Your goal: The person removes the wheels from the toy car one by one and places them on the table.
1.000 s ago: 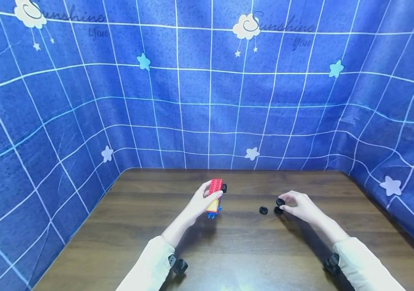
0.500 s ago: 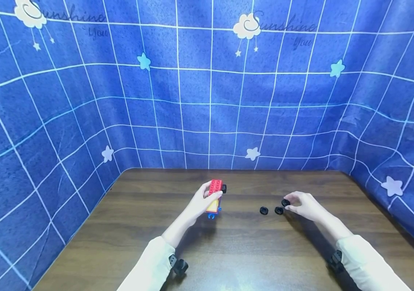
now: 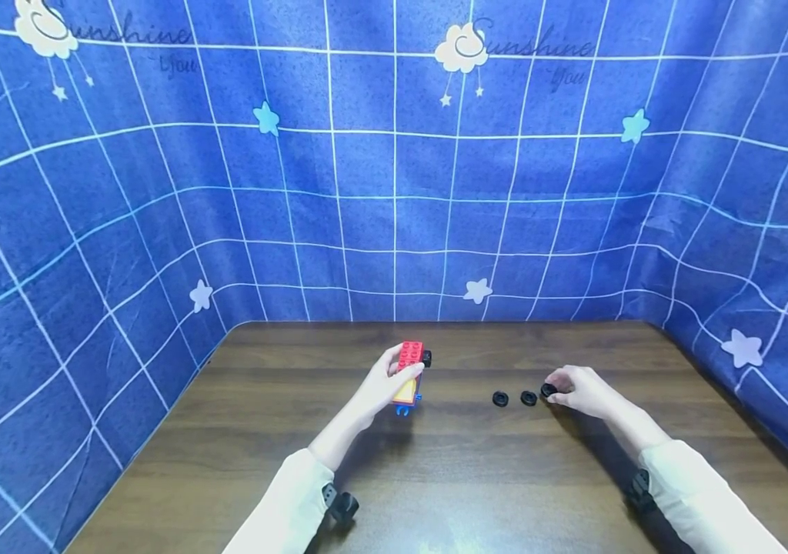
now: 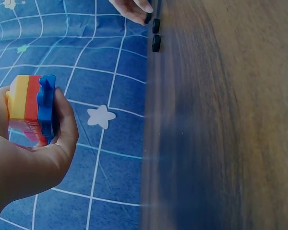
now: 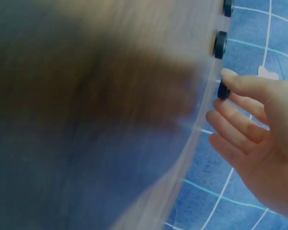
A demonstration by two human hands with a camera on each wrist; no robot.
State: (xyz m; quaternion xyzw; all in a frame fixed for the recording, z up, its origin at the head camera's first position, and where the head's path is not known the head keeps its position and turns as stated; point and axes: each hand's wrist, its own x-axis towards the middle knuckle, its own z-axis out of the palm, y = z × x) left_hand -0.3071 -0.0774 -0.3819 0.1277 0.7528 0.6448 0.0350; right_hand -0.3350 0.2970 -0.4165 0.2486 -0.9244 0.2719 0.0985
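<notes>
My left hand (image 3: pixel 375 392) holds a toy car of building bricks (image 3: pixel 405 391), red and yellow with blue parts underneath, raised above the table. One black wheel (image 3: pixel 426 358) shows on its right side. To the right, my right hand (image 3: pixel 582 391) pinches a small black wheel (image 5: pixel 223 90) between thumb and fingers, at the tabletop. Just left of that wheel lie two more, a middle wheel (image 3: pixel 529 398) and a left wheel (image 3: pixel 500 398), flat and apart from each other. The left wrist view shows the car's yellow, red and blue layers between thumb and fingers.
The brown wooden table (image 3: pixel 449 477) has its far edge against a blue gridded curtain (image 3: pixel 366 223) with stars and clouds. Curtain also hangs along both sides. Black wrist cameras sit at both sleeves, the left camera (image 3: pixel 344 508) low over the table.
My right hand has moved right with its wheel, from over the middle wheel down to the table beside it. My left hand and the car have stayed in place.
</notes>
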